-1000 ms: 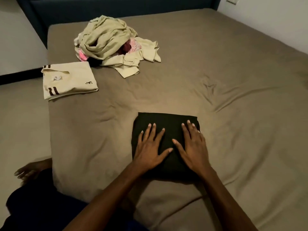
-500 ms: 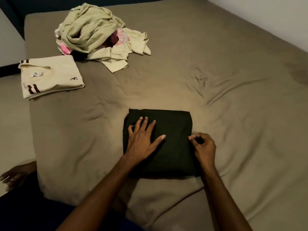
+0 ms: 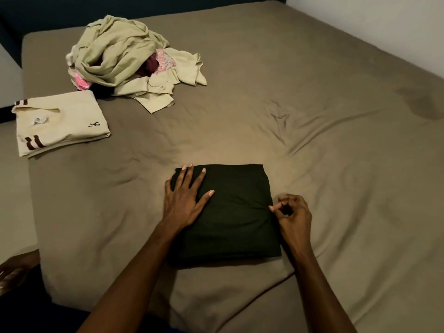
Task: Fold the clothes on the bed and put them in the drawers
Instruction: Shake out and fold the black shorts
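Since the earlier frames the right hand (image 3: 292, 213) has left the top of the folded dark, near-black square of cloth (image 3: 230, 212) and come to its right edge, and the left hand (image 3: 183, 197) has slid toward the far left corner. The left hand lies flat with straight, spread fingers pressing the bundle down, probably to keep the layers from springing apart. The right hand is curled, thumb and fingertips drawn together just at the edge of the cloth; whether it pinches fabric or only nips at the edge cannot be told, though the pose suggests tidying a stray edge. The dark garment sits near the front of the brown-sheeted bed (image 3: 312, 104), squared and apparently finished.

Well apart, at the left edge, lies a folded cream shirt with dark brown stripes (image 3: 62, 121), parked out of the working space. Behind it a heap of unfolded pale green and pink clothes (image 3: 120, 54) waits. No drawers are in view, so most of the task seems left.
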Available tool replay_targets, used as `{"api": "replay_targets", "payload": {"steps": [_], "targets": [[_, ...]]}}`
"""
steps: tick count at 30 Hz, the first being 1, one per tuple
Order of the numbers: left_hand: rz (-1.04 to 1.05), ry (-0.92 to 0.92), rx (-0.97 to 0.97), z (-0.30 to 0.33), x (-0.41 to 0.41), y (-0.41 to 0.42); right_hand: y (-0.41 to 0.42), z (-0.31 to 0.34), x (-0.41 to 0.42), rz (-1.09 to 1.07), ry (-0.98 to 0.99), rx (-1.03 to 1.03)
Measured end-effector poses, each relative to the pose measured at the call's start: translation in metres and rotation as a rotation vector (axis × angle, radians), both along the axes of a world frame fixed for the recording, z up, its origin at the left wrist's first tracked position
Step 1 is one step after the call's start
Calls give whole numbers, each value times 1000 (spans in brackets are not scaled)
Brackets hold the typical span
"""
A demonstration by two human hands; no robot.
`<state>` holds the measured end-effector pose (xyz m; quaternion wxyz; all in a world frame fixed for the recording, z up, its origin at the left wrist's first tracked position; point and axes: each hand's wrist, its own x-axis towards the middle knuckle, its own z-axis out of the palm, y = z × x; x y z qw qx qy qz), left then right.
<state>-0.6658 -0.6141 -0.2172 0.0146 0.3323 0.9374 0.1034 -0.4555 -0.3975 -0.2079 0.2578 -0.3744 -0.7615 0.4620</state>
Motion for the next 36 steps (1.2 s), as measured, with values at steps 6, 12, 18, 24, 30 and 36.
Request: {"api": "replay_targets", "payload": {"steps": [6,12,18,24,30,36], "targets": [[-4,10,17,-4,0,0,3,4,-2,-26,-97,-72],[-5,-65,-8,7,5,1,-33,27,-22,71,-253,459],[-129,-1,-2,3,67,-6,-52,-1,-26,483,-405,620],[-20,-60,134,-1,69,-38,-26,-8,-15,357,-478,463],[576,-300,744,14,76,-48,-24,16,-18,29,-150,-187],[750,-888,978,18,49,-47,-4,56,-33,192,-37,-738]]}}
